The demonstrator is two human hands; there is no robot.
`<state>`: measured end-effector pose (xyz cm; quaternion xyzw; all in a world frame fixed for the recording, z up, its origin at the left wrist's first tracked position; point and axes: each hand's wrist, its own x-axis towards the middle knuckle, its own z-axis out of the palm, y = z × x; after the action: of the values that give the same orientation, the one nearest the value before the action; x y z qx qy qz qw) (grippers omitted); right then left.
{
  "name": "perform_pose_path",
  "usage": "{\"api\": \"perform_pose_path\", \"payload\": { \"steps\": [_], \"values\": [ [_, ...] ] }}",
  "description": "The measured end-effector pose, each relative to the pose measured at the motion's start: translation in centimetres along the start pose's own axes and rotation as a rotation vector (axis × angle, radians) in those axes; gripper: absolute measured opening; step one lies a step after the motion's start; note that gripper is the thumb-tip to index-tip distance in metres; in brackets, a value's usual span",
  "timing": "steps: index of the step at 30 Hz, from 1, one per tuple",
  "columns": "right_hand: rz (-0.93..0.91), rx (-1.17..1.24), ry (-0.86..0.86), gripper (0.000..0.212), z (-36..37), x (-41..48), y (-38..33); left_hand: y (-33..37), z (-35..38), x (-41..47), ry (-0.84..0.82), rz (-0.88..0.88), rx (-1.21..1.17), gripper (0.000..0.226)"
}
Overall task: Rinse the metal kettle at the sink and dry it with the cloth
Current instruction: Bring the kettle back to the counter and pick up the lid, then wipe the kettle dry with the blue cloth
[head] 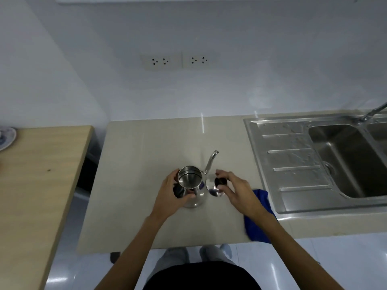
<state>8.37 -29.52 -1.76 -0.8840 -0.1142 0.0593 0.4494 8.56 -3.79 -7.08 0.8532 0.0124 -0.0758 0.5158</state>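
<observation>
While the metal kettle [191,186] stands upright and open near the middle of the frame on the beige counter [146,153], the left hand [170,190] is closed around its dark handle side. Just to its right, the right hand [234,190] pinches the lid [215,186] by its black knob. A blue cloth [260,214] lies partly under the right forearm. At the right edge are the steel sink [293,164] and the tap [372,113].

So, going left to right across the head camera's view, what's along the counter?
Wooden table → left hand → kettle → lid → right hand → blue cloth → sink.
</observation>
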Motion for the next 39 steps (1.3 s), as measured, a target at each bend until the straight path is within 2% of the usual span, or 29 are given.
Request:
{"api": "perform_pose_path", "payload": {
  "steps": [5, 11, 15, 20, 28, 37, 39],
  "values": [
    [-0.142, -0.048, -0.085, 0.041, 0.9, 4.5, -5.0, 0.2, 0.0, 0.0, 0.010, 0.014, -0.018, 0.092],
    [-0.315, -0.277, -0.186, 0.035, 4.0, 6.5, -5.3, -0.1, 0.1, 0.2, 0.039, 0.014, -0.045, 0.085],
    [-0.298, -0.321, -0.222, 0.044, 4.5, 6.6, -4.4, -0.2, 0.1, 0.3, 0.027, 0.009, -0.056, 0.084],
    [-0.319, -0.383, -0.252, 0.056, 4.7, 6.6, -4.4, -0.5, 0.1, 0.1, 0.025, -0.019, -0.029, 0.098],
    [-0.302, -0.472, -0.243, 0.044, 5.4, 7.7, -3.4, -0.9, 0.3, 0.5, 0.016, -0.039, 0.028, 0.093],
    [-0.263, -0.387, -0.203, 0.031, 5.5, 8.0, -3.9, 0.0, 0.7, 0.1, 0.072, -0.037, 0.024, 0.093],
    [-0.252, -0.361, -0.160, 0.033, 5.4, 7.5, -3.9, 0.2, 1.2, -0.1, 0.074, -0.022, -0.008, 0.084]
  ]
}}
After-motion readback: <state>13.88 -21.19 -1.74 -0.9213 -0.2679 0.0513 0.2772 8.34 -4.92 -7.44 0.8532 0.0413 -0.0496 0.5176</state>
